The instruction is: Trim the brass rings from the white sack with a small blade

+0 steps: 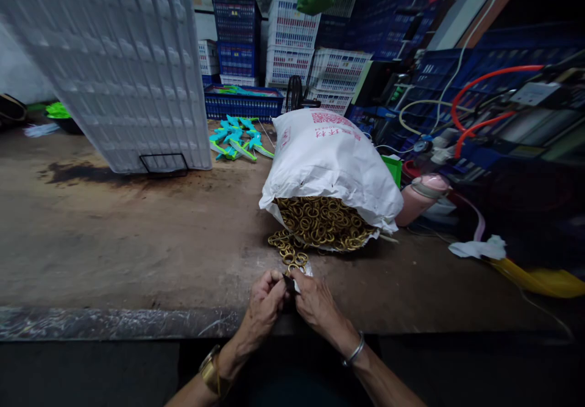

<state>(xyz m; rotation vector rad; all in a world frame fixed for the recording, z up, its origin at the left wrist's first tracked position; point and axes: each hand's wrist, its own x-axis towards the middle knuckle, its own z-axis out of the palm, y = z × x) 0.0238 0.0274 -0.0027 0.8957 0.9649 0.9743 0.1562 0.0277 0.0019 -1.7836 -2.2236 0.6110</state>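
Observation:
Near the table's front edge, my left hand [265, 294] and my right hand [315, 300] are close together, fingers pinched. Between them is a small black piece [289, 283], perhaps a strip or blade; its kind is unclear. A bit of white shows by my right thumb. Just beyond my fingertips lie loose brass-coloured rings [292, 258]. They trail from the open mouth of a white woven sack [329, 157], which lies on its side, full of such rings. My palms and the undersides of my fingers are hidden.
A translucent ribbed plastic panel [150, 90] stands upright at left on the wooden table [137, 242]. Turquoise and green plastic pieces [235, 139] lie behind. Stacked crates [292, 41] fill the back. At right are a pink bottle [423, 197], orange hoses [484, 127] and yellow material [539, 278].

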